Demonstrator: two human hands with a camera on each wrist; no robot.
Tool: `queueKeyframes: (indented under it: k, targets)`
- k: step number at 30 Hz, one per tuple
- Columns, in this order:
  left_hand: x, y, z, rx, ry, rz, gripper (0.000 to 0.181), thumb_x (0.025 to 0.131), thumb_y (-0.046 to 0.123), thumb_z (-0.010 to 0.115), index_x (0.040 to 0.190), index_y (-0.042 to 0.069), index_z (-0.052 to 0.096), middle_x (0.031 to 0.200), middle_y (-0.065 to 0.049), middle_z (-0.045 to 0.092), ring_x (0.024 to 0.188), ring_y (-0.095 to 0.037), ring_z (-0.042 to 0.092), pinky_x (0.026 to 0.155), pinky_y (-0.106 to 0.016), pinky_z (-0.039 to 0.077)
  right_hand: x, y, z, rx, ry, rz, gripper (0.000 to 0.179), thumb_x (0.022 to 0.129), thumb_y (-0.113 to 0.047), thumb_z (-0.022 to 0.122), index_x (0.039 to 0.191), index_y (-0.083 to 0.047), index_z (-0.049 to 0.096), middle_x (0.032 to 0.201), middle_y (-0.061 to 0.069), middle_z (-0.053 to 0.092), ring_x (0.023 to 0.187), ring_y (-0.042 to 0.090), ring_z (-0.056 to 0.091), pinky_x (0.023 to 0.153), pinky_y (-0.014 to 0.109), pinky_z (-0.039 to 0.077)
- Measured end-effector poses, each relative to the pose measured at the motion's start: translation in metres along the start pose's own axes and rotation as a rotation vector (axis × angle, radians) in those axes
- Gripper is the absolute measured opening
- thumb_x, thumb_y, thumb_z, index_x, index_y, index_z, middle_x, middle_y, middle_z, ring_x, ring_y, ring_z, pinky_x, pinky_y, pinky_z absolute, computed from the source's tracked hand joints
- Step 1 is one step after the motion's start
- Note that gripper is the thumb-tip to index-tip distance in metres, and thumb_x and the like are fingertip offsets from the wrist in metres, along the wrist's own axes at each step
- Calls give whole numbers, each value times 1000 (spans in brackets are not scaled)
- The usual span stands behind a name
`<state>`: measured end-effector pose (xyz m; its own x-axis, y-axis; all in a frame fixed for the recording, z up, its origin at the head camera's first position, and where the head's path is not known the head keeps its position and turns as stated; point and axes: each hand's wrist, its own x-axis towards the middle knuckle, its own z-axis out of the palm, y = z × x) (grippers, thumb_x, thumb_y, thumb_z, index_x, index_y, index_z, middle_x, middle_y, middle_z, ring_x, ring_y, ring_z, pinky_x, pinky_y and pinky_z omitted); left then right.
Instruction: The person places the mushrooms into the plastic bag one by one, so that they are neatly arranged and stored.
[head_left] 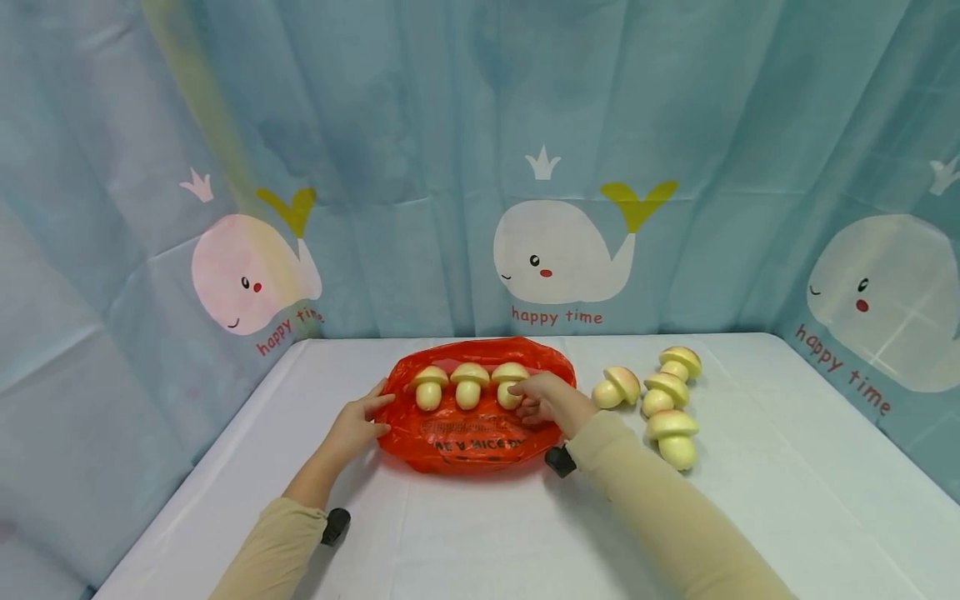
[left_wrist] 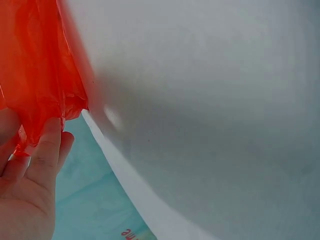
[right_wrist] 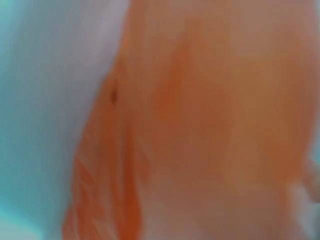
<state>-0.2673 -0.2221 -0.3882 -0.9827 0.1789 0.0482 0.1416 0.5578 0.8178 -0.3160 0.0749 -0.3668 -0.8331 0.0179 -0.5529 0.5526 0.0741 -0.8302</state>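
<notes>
A red plastic bag (head_left: pixel 465 433) with dark printing lies on the table, and three toy mushrooms rest in a row on it: a left one (head_left: pixel 429 388), a middle one (head_left: pixel 468 385) and a right one (head_left: pixel 508 397). At the bag's left edge my left hand (head_left: pixel 357 427) pinches the plastic; the left wrist view shows red film between the fingers (left_wrist: pixel 44 155). My right hand (head_left: pixel 551 398) reaches over the bag's right side, its fingertips holding the stem of the right mushroom. Blurred red plastic (right_wrist: pixel 200 125) fills most of the right wrist view.
Right of the bag stand several more toy mushrooms: one tilted (head_left: pixel 617 387), one at the back (head_left: pixel 680 362), one between (head_left: pixel 664 393) and one in front (head_left: pixel 675 437). The white table (head_left: pixel 450 533) is backed by a blue whale-print curtain (head_left: pixel 420 167).
</notes>
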Motion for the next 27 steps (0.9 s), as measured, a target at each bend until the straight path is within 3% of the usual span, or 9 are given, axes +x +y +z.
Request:
queueKeyframes:
  k: [4,8,16,27]
  targets:
    - [-1,0,0,10,8,-22,52,86,-14,54,137,-15,43,156,-21,22,143,-42,16,109,-50,31,-12,-9,-6,-23,-28,-29,55,94,-7,61,139,6,32,106,22,48,81,29,59,93,45,52]
    - [-2,-2,-1,12,11,-19,52,86,-14,54,136,-15,43,156,-21,22,143,-42,16,109,-50,31,-26,-17,-16,-63,-51,-86,57,94,-8,61,140,8,30,122,29,49,91,31,62,94,45,51]
    - [0,-6,0,-9,13,-4,52,84,-16,53,135,-17,44,156,-22,22,143,-42,16,110,-50,30,-49,-25,-46,-122,-125,-196,54,97,-11,55,141,11,32,139,30,43,117,39,55,100,46,46]
    - [0,-1,0,15,4,1,52,84,-15,53,135,-16,44,156,-21,23,143,-42,17,108,-51,33,-80,-28,-103,-223,-86,-291,56,99,-14,51,146,9,28,145,29,39,122,40,53,93,40,52]
